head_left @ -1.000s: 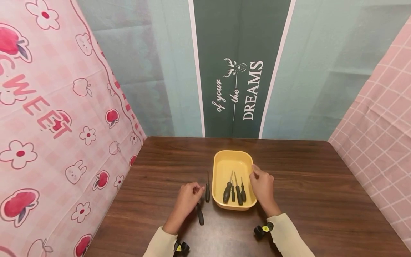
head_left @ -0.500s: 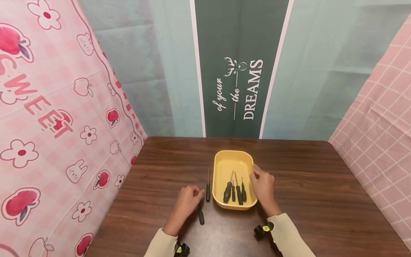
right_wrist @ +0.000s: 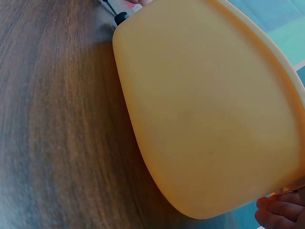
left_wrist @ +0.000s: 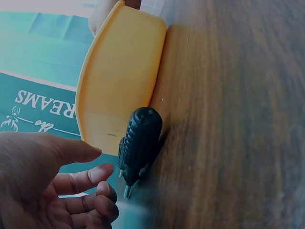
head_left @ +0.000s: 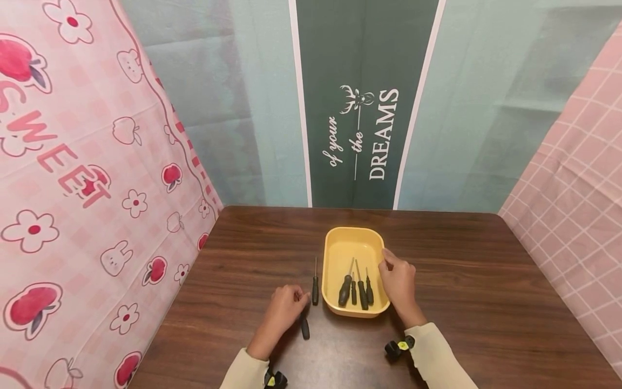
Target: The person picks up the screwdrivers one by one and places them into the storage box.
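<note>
Head view, left hand (head_left: 286, 306) loosely parted, holding nothing, beside black screwdriver (head_left: 305, 328), right hand (head_left: 399, 280) pinching rim of yellow tray (head_left: 351, 243).

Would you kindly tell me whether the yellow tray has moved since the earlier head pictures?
No, the yellow tray shows no visible shift in any direction against the table's far edge.

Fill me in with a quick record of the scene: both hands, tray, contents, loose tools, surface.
left hand: fingers bent, beside the nearer screwdriver, no grip on it visible
right hand: grips the right rim of the yellow tray
tray contents: four dark-handled screwdrivers, tips pointing away from the person
loose tools: the nearer screwdriver, partly hidden in the head view, and the farther screwdriver, just left of the tray
surface: brown wood-grain table
</note>
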Demonstrator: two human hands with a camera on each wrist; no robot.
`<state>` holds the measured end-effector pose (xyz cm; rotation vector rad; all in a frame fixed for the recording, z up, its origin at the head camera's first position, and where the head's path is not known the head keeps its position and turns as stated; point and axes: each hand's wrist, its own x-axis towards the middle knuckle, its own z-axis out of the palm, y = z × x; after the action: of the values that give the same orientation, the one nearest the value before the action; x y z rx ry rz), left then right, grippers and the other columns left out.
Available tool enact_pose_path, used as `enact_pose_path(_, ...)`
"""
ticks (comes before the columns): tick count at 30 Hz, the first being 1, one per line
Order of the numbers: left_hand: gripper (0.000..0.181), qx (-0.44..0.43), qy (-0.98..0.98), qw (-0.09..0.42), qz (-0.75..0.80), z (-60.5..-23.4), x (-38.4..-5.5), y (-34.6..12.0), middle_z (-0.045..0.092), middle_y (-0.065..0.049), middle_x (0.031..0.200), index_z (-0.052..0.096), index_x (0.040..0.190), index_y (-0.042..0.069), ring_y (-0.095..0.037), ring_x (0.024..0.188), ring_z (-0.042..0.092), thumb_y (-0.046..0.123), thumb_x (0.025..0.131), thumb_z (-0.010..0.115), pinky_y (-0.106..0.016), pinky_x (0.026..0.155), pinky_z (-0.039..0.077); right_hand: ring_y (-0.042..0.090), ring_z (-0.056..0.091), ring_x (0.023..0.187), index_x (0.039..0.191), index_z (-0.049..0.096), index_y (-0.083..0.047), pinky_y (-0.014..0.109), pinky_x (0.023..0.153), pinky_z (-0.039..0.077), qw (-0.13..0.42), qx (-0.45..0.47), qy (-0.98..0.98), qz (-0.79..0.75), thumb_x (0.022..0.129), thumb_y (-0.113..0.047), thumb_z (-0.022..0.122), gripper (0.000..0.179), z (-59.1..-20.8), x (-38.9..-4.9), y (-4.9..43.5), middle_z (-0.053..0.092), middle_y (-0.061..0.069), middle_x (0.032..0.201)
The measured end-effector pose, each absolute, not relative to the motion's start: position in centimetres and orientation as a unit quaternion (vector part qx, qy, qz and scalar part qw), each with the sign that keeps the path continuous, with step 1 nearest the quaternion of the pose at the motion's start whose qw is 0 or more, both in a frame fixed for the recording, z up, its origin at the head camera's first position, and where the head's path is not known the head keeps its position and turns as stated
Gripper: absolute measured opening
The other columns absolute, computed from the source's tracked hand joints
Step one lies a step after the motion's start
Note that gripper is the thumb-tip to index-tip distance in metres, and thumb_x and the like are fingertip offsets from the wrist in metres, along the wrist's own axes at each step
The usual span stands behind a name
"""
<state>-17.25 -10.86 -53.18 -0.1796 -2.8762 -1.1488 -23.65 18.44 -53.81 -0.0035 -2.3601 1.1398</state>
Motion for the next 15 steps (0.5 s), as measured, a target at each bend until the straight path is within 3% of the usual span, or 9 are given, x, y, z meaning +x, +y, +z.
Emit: enact_pose_path(15,0.027,-0.064,-0.924,-0.012,-0.377,-52.92,-16.59,-10.72,0.047,0.01,0.052,0.065,0.071,0.014,-0.005,0.046,0.042,0.022,0.095,0.071,-0.021,0.043,0.035,0.036,0.067,0.11,0.119,0.07,0.008,0.051,0.083,0.057,0.269,0.007,-0.868,0.417,0.089,0.003,0.062,0.032,-53.67,-23.69,18.53,0.07,0.02,0.119)
